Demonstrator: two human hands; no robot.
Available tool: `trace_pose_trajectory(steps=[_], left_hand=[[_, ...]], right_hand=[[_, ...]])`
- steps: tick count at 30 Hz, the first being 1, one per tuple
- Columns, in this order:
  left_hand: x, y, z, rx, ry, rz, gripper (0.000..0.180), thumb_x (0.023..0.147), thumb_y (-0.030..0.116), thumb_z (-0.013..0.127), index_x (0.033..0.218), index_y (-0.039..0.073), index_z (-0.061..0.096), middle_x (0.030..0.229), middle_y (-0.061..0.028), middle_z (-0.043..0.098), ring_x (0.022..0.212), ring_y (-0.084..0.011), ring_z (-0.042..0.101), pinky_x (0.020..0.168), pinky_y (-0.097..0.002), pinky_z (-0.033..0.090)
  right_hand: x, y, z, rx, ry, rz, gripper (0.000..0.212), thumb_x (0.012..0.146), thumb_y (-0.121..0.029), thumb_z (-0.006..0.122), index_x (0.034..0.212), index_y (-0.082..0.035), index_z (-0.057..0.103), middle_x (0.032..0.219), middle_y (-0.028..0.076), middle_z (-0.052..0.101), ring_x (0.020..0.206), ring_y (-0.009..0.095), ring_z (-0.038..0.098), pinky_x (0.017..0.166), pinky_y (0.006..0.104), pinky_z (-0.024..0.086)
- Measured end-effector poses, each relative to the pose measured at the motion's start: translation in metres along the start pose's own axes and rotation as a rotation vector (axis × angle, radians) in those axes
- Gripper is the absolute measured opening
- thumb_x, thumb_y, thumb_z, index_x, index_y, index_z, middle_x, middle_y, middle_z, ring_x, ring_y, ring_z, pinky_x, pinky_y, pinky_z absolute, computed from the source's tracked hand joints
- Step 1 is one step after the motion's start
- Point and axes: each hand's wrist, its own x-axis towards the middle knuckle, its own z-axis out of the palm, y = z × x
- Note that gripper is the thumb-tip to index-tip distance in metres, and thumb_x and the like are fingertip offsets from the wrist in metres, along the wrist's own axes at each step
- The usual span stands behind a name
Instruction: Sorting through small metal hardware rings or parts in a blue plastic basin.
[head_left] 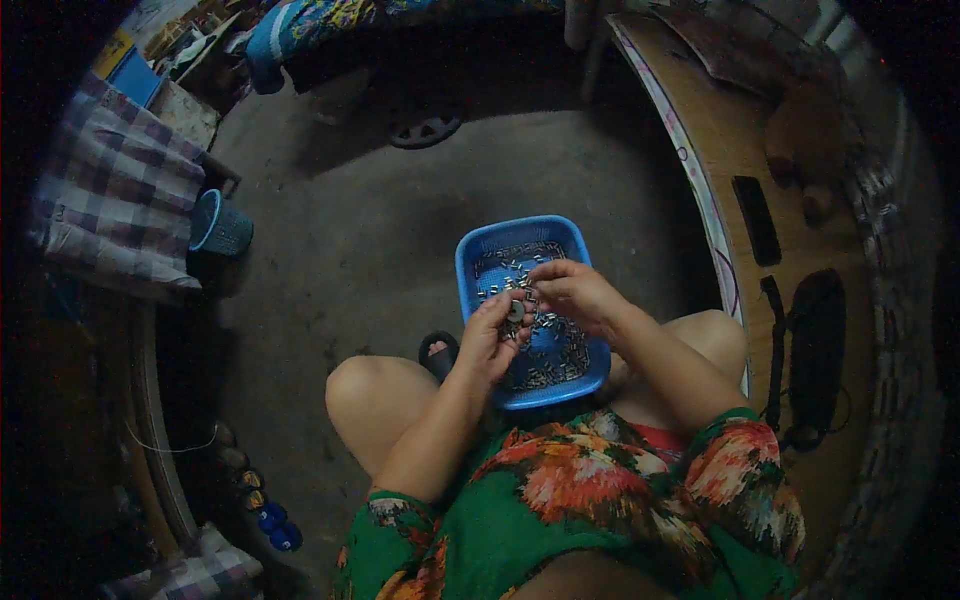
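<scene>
A blue plastic basket (pixel 592 380) with rounded corners sits low between my knees. Many small shiny metal cylinders (pixel 545 372) are scattered and heaped inside it. Over its left side, my left hand (pixel 487 335) is closed round a small round grey disc (pixel 516 311), its thumb against the disc's edge. Just to the right and slightly farther off, my right hand (pixel 578 295) hovers above the cylinders with its fingers curled and fingertips together. Whatever those fingertips may hold is too small to make out. The two hands are close to each other.
A wooden bench (pixel 735 140) along the right carries a dark flat remote-like object (pixel 757 220) and a black pouch (pixel 818 350). On the left stand a teal waste bin (pixel 222 225) and a checked cloth (pixel 125 185). Blue balls (pixel 278 527) lie at lower left.
</scene>
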Motion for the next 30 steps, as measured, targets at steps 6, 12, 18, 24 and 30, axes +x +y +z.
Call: trace_pose_trajectory(steps=[6, 12, 18, 24, 30], left_hand=[[-0.003, 0.004, 0.012, -0.056, 0.188, 0.024, 0.021, 0.084, 0.016, 0.046, 0.097, 0.001, 0.050, 0.092, -0.0150, 0.057, 0.082, -0.0248, 0.059, 0.066, -0.0293, 0.051], [-0.004, 0.007, 0.011, -0.019, 0.157, 0.007, 0.021, 0.083, 0.013, 0.047, 0.098, 0.000, 0.050, 0.096, -0.0183, 0.057, 0.087, -0.0275, 0.058, 0.068, -0.0307, 0.052], [-0.001, 0.004, 0.003, -0.031, 0.059, 0.088, 0.023, 0.083, 0.020, 0.051, 0.098, 0.002, 0.051, 0.090, -0.0140, 0.059, 0.083, -0.0234, 0.059, 0.067, -0.0274, 0.052], [-0.002, 0.003, 0.002, -0.003, 0.166, 0.061, 0.026, 0.083, 0.029, 0.053, 0.091, 0.005, 0.052, 0.078, -0.0078, 0.058, 0.067, -0.0152, 0.056, 0.054, -0.0219, 0.046], [0.000, 0.004, 0.007, 0.022, 0.161, 0.029, 0.027, 0.083, 0.034, 0.052, 0.083, 0.007, 0.050, 0.070, -0.0038, 0.054, 0.055, -0.0102, 0.049, 0.042, -0.0188, 0.036]], right_hand=[[0.007, 0.011, -0.017, 0.180, 0.069, -0.035, 0.020, 0.073, 0.008, 0.052, 0.093, 0.003, 0.049, 0.093, 0.014, 0.053, 0.086, 0.023, 0.057, 0.076, 0.0291, 0.050], [0.006, 0.004, -0.016, 0.275, 0.130, -0.096, 0.014, 0.078, 0.004, 0.049, 0.092, 0.003, 0.049, 0.090, 0.014, 0.056, 0.084, 0.023, 0.058, 0.074, 0.0290, 0.051], [0.016, 0.033, -0.032, 0.301, 0.038, 0.176, 0.018, 0.079, 0.002, 0.046, 0.096, 0.006, 0.048, 0.092, 0.017, 0.056, 0.082, 0.024, 0.058, 0.076, 0.0310, 0.050], [0.003, 0.011, -0.003, -0.007, 0.091, -0.022, 0.020, 0.079, -0.001, 0.048, 0.098, 0.006, 0.048, 0.085, 0.014, 0.056, 0.073, 0.021, 0.059, 0.061, 0.0297, 0.053], [0.000, 0.003, -0.001, -0.215, 0.045, -0.005, 0.019, 0.079, -0.013, 0.055, 0.092, 0.001, 0.053, 0.073, 0.006, 0.057, 0.057, 0.012, 0.056, 0.045, 0.0230, 0.046]])
